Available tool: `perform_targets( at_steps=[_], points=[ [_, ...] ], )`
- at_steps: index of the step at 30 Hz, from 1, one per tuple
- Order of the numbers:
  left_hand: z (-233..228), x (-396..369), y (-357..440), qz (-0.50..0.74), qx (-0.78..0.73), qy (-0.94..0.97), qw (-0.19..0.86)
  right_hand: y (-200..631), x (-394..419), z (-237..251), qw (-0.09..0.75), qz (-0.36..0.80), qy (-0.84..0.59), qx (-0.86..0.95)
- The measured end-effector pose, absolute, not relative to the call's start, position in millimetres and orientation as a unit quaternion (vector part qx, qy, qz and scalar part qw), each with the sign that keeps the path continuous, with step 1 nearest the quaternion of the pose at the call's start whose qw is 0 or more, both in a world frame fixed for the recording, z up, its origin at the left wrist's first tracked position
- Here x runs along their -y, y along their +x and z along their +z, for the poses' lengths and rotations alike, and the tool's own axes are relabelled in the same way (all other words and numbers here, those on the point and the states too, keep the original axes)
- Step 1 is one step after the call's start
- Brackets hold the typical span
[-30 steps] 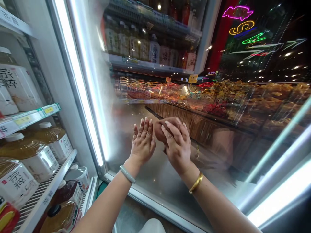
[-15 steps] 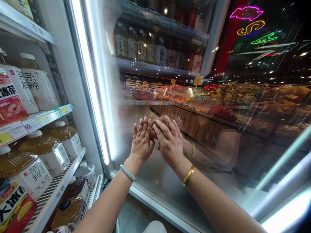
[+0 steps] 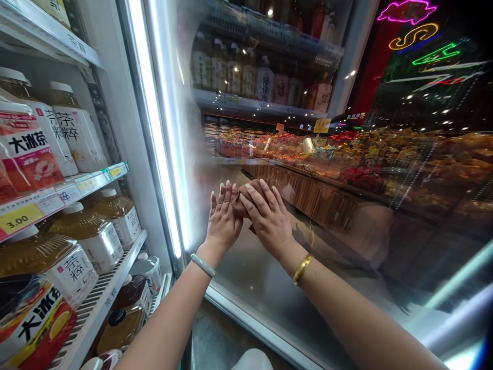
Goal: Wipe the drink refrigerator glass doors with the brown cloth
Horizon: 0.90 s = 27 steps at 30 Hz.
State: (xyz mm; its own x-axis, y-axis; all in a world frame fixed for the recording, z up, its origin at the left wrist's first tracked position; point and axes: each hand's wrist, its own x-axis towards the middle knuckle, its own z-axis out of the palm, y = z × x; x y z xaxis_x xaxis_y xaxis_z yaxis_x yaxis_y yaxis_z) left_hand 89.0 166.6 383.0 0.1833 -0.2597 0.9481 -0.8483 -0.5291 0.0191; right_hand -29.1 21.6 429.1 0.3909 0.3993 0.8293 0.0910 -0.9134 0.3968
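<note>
Jade-green bangle (image 3: 203, 265) on the left wrist, gold bangle (image 3: 302, 268) on the right; both arms reach from 6 o'clock to the glass door (image 3: 269, 288) of a drinks cooler. Left hand (image 3: 224, 222) lies flat, fingers straight and close together, while right hand (image 3: 268, 220) presses a brown cloth (image 3: 242, 198) against the pane, fingers spread over it. Farther off, at 9 o'clock, amber tea bottles (image 3: 92, 234) with glossy labels sit on wire shelves (image 3: 100, 298).

The left hand (image 3: 223, 221) lies flat, fingers spread, against the glass door (image 3: 346, 246) of an open cooler. The right hand (image 3: 267, 218) presses a brown cloth (image 3: 242, 198) to the fogged pane just beside it. Tea bottles (image 3: 92, 236) fill the shelf (image 3: 103, 298) at left.
</note>
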Motion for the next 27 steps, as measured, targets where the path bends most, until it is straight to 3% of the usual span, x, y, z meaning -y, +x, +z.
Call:
perform_targets(
  at_steps=[3, 8, 14, 21, 27],
  points=[
    [384, -170, 101, 0.503, 0.359, 0.725, 0.305, -7, -40, 427, 0.113, 0.541, 0.821, -0.141],
    [370, -184, 104, 0.488, 0.378, 0.733, 0.285, -9, -36, 409, 0.166, 0.502, 0.824, -0.204],
    [378, -185, 102, 0.484, 0.344, 0.748, 0.296, 8, -45, 441, 0.127, 0.507, 0.839, -0.15],
    [392, -199, 127, 0.485, 0.341, 0.757, 0.273, 24, -51, 431, 0.134, 0.478, 0.841, -0.214],
    [398, -202, 134, 0.478, 0.322, 0.765, 0.289, 51, -76, 484, 0.083, 0.486, 0.856, -0.154]
  ],
)
